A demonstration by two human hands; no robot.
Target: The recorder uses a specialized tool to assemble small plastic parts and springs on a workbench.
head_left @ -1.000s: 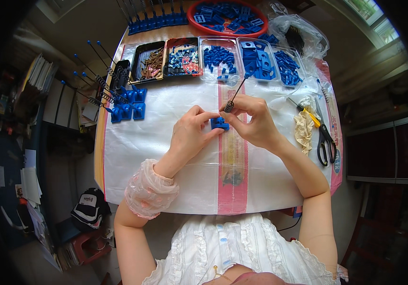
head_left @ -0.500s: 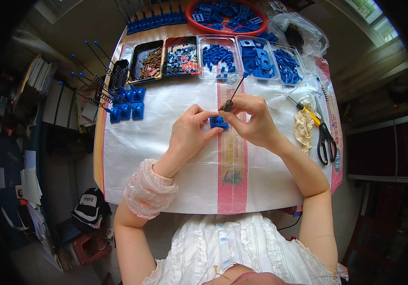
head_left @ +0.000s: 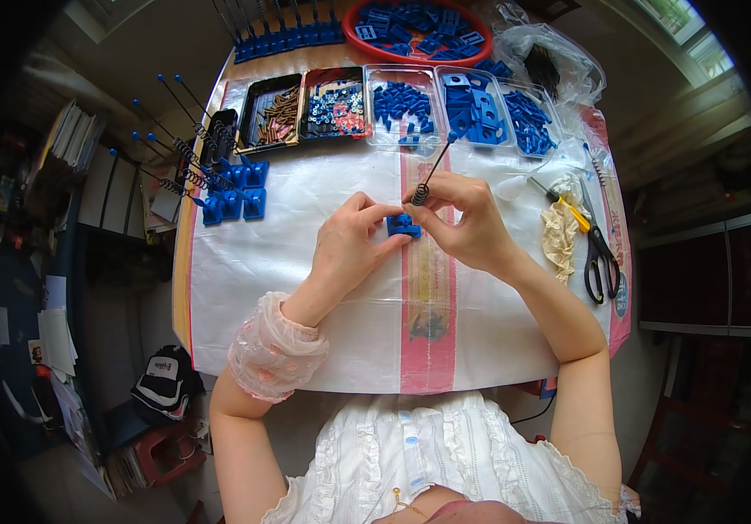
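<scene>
A person seated at a table covered by a white plastic sheet with a red stripe works with both hands near the middle of the sheet. The left hand has its fingers curled in, thumb and fingertips pinching a small blue plastic block that sits on or just above the sheet; most of the block is covered by the fingers. The right hand is closed around the lower end of a thin rod with a coiled spring, which slants up and away to a small blue tip; the spring end sits right at the block, but whether it is seated in it cannot be made out. Along the far edge stand open trays of brass-coloured bits, mixed small hardware and blue plastic pieces, their contents too small to tell apart. Behind them a red round bowl of blue parts is partly cut off by the picture's top. To the left lie finished blue blocks with spring rods sticking out. To the right lie black-handled scissors, a yellow-handled tool and a crumpled cloth.
</scene>
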